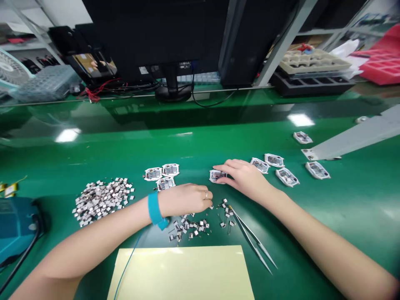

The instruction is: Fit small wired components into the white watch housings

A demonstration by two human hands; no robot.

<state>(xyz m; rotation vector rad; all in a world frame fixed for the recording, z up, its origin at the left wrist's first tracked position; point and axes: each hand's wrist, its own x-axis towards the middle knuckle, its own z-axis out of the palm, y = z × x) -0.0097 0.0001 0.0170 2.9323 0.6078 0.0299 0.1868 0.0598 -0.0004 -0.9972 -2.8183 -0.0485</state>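
Counted on the green table (200, 141): one left hand (184, 200), one right hand (246, 179), one ring (206, 194) on the left hand and one blue wrist strap (154, 210) around the left wrist. Nine white-edged circuit boards (170, 169) in plain view: three left of the hands, one under the right hand, five farther right. One pair of tweezers (253, 237). One pale yellow sheet (181, 271). One large heap of small components (101, 202), too many to count, plus two smaller scatters (189, 227). One black monitor (171, 41). One fan (14, 71).
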